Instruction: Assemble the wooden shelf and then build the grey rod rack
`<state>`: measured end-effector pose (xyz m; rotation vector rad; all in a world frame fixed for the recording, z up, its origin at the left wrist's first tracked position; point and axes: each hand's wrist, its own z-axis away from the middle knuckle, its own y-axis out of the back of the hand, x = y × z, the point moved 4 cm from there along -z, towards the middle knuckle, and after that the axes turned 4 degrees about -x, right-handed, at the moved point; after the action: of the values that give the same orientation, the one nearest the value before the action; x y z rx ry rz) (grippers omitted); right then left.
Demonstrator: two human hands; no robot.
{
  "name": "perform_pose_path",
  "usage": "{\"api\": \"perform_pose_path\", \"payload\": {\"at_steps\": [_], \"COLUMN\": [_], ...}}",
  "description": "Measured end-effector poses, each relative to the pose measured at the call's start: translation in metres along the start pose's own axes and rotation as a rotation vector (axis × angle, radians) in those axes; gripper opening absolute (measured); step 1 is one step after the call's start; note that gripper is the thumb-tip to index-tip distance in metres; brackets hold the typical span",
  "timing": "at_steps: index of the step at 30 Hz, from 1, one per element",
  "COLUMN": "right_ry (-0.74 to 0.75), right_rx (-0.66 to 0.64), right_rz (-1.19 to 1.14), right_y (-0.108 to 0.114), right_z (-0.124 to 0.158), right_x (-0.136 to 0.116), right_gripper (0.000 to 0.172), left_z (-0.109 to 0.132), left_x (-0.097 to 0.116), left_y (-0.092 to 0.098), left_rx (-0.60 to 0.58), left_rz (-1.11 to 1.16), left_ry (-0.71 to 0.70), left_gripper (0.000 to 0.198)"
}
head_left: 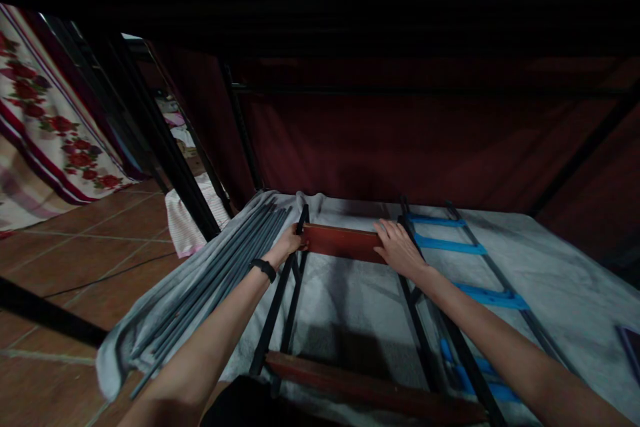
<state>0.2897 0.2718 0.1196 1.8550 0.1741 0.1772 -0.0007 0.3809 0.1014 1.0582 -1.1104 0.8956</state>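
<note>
Near board (370,383): nearest me
Left hand (286,244): clasps far board (340,242), left end
Right hand (401,250): fingers extended loosely — touching right end

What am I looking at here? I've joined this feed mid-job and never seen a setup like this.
There is no machine here: these are a person's own bare hands. The single picture comes from a camera worn on the head, looking forward and down, so the arms reach away from you.

The left hand, with a black wristband behind it, is at the left end of a reddish-brown board; the right hand is at its right end. How firmly either grips is unclear. The board spans a black frame, with a second board nearer the camera.

On the pale cloth below lie grey rods to the left and, to the right, a dark frame with blue crosspieces.
</note>
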Motion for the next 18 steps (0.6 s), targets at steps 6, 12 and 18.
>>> {"api": "perform_pose_path", "payload": {"at_steps": [6,12,18], "right_ry": [-0.091,-0.097,-0.135], "right_rx": [-0.26,-0.256,-0.25], "right_rz": [-0.078,-0.058,-0.066], "right_y": [-0.021,-0.026,-0.029], "right_z": [-0.046,-0.05,-0.05], "right_x": [-0.005,0.003,0.006], "right_gripper": [0.029,0.029,0.029], "left_z": [0.008,0.018,0.023], "left_x": [0.003,0.005,0.004], "left_y": [-0.004,-0.006,-0.005], "left_rx": [-0.038,-0.043,-0.045], "left_rz": [0.045,0.001,0.004], "left_ry": [0.096,0.124,0.112], "left_gripper": [0.062,0.062,0.063]}}
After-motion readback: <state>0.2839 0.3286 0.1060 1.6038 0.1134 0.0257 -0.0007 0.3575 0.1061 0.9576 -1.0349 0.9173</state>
